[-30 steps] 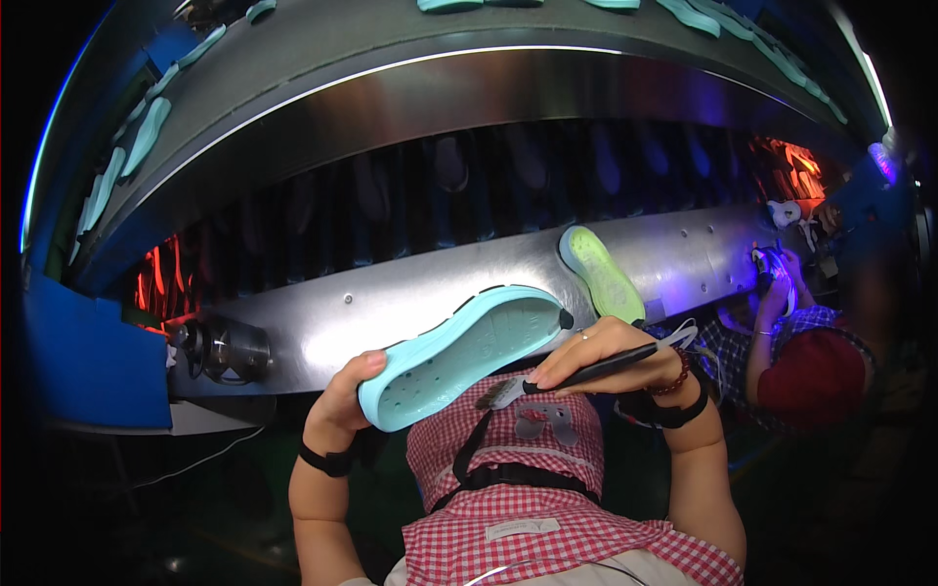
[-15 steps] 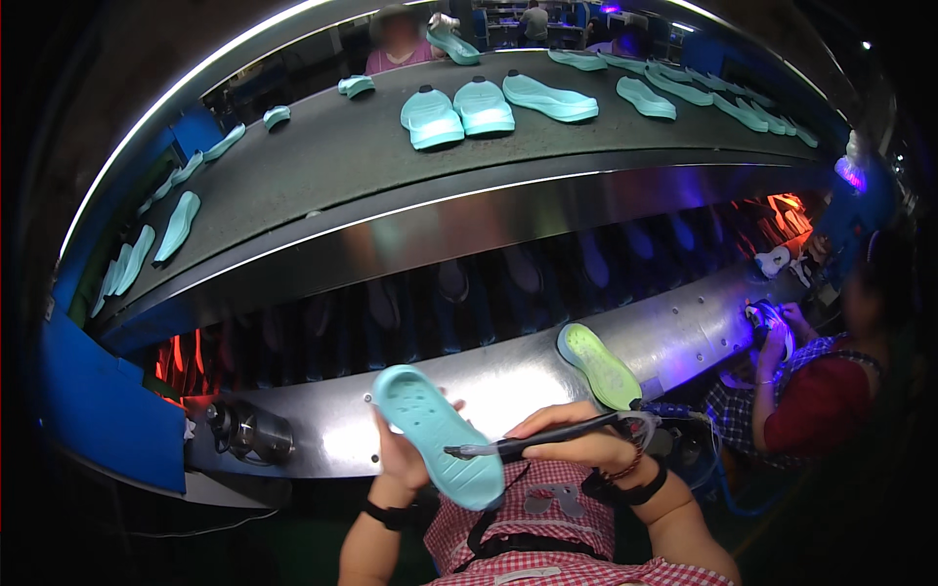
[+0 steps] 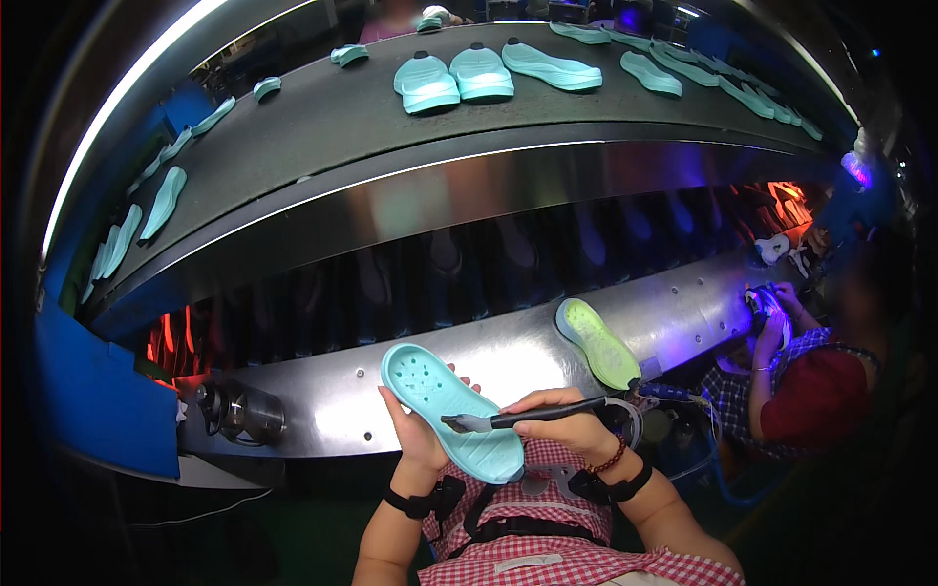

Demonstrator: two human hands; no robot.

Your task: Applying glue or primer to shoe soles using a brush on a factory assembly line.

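My left hand (image 3: 418, 433) holds a turquoise shoe sole (image 3: 447, 408) from underneath, its inner face turned up toward me. My right hand (image 3: 570, 427) grips a thin black brush tool (image 3: 528, 417) whose tip rests on the middle of that sole. A yellow-green sole (image 3: 598, 343) lies on the steel ledge (image 3: 342, 400) just to the right of my hands.
Several turquoise soles (image 3: 453, 76) ride the dark upper conveyor belt (image 3: 322, 127). Below it a dark tunnel glows orange (image 3: 171, 337) at the left. A blue panel (image 3: 98, 400) stands at the left. A seated co-worker (image 3: 811, 391) at the right handles a sole under violet light.
My head has tilted up, bringing the upper belt into view. The turquoise sole turned from lying sideways to pointing away from me, and the brush tip came onto it.
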